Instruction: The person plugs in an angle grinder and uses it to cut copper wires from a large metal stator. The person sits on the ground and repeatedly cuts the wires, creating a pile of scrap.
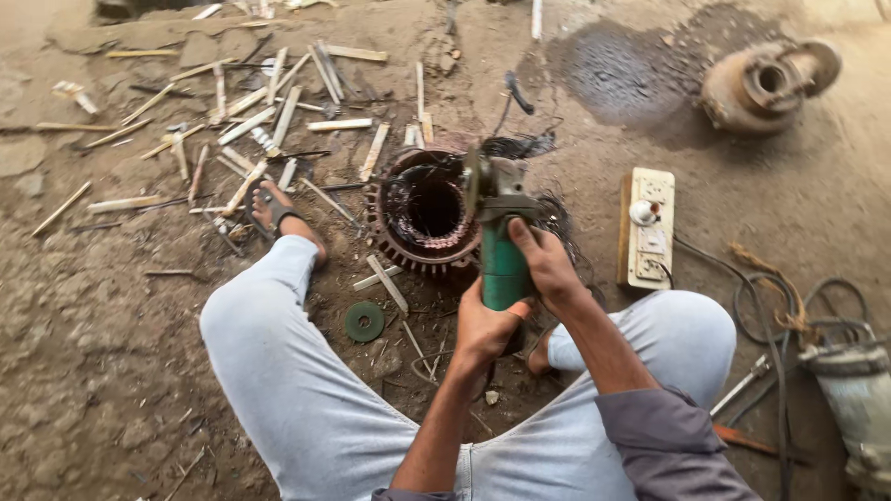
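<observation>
- Gripping the green angle grinder (pixel 499 243), both hands are wrapped tight round its body: the left hand (pixel 483 331) at the rear end, the right hand (pixel 543 262) further forward.
- Its grey head sits at the rim of the motor stator (pixel 419 211), a round, rusty, finned shell with dark windings inside, lying on the dirt floor (pixel 93 325) between the person's knees.
- A green disc (pixel 364 321) lies just beside the stator.

grinder disc (pixel 472 181): edge-on, face unreadable
stator (pixel 422 211): right side hidden behind grinder
right foot (pixel 538 357): mostly covered by forearms
grey pump (pixel 858 408): cut off at right edge
switchboard (pixel 647 227) markings: too small
</observation>
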Motion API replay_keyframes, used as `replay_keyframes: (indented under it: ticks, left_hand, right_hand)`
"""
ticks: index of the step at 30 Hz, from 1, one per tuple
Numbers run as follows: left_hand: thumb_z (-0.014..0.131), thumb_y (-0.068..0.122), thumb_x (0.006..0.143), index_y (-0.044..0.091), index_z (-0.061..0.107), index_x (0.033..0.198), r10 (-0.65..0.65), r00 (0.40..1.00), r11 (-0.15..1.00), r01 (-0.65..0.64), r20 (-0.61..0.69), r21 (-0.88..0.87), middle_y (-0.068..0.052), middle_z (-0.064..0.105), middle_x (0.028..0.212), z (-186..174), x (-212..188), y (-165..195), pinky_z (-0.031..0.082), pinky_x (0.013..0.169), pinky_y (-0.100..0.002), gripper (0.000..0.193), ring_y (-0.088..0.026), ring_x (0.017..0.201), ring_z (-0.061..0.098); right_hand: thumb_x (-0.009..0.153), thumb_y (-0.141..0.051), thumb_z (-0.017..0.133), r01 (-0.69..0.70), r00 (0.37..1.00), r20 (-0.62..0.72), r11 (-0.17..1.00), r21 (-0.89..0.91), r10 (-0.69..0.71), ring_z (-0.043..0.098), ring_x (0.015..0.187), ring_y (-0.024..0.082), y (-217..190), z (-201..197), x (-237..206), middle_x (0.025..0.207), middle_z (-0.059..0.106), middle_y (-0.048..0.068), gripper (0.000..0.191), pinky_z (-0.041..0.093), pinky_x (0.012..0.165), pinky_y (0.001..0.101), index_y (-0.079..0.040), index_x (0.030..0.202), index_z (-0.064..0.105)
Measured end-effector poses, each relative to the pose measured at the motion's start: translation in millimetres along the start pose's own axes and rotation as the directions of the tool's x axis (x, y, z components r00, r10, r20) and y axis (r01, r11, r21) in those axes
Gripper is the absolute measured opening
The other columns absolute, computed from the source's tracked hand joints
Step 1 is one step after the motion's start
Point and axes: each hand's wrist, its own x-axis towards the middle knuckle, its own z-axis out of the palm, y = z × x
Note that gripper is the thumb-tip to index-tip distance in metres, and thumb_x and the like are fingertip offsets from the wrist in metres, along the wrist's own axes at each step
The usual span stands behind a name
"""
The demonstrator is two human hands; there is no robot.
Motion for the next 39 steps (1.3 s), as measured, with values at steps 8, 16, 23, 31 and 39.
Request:
replay_keyframes:
  ticks: [8, 16, 23, 31, 39]
  left_hand:
    - [0.085, 0.017, 0.071, 0.002, 0.067, 0.107, 0.063, 0.998, 0.996, -0.061, -0.017, 0.065, -0.005, 0.069, 0.085, -10, 18, -39, 0.052, 0.061, -0.031, 0.043, -0.015, 0.069, 0.062]
    - [0.083, 0.011, 0.073, -0.002, 0.065, 0.108, 0.054, 0.993, 0.967, -0.026, -0.103, 0.255, -0.008, 0.071, 0.088, -16, 33, -61, 0.054, 0.062, -0.032, 0.041, -0.016, 0.070, 0.065]
    - [0.082, 0.009, 0.075, -0.007, 0.062, 0.115, 0.018, 1.000, 1.000, -0.018, -0.007, -0.008, -0.016, 0.072, 0.091, -32, 39, -60, 0.057, 0.069, -0.037, 0.048, -0.025, 0.075, 0.070]
    - [0.085, 0.011, 0.074, -0.009, 0.061, 0.123, 0.046, 0.991, 0.979, -0.019, -0.127, 0.202, -0.016, 0.072, 0.104, -50, 43, -58, 0.060, 0.079, -0.037, 0.059, -0.026, 0.089, 0.074]
    - [0.086, 0.007, 0.072, -0.006, 0.070, 0.101, 0.127, 0.975, 0.881, -0.026, -0.182, 0.473, -0.012, 0.068, 0.084, -31, 39, -48, 0.048, 0.056, -0.037, 0.036, -0.019, 0.067, 0.059]
  right_hand:
    - [0.102, -0.055, 0.064, -0.025, 0.979, -0.200, 0.940, -0.341, -0.047, 0.065, 0.098, 0.015, 16, -2, 3, 0.110, 0.070, 0.010, 0.065, 0.050, 0.089, 0.0303, 0.006, 0.127, 0.062]
    - [0.092, -0.061, 0.060, -0.072, 0.984, -0.163, 0.997, -0.023, 0.067, 0.075, 0.082, 0.023, 4, 19, -6, 0.099, 0.074, 0.015, 0.071, 0.064, 0.075, 0.0346, 0.003, 0.124, 0.063]
    - [0.091, -0.063, 0.062, -0.023, 0.999, -0.037, 1.000, -0.013, 0.023, 0.073, 0.087, 0.025, -21, 21, -11, 0.102, 0.072, 0.016, 0.073, 0.061, 0.080, 0.0357, 0.002, 0.124, 0.061]
    - [0.090, -0.067, 0.059, 0.010, 0.999, -0.045, 0.992, -0.128, -0.015, 0.074, 0.087, 0.026, -19, 30, -11, 0.098, 0.073, 0.018, 0.082, 0.059, 0.078, 0.0365, 0.008, 0.122, 0.061]
    - [0.094, -0.051, 0.064, -0.048, 0.993, -0.103, 0.998, 0.027, 0.051, 0.075, 0.079, 0.023, -38, 25, -13, 0.093, 0.076, 0.012, 0.048, 0.062, 0.072, 0.0355, -0.007, 0.111, 0.072]
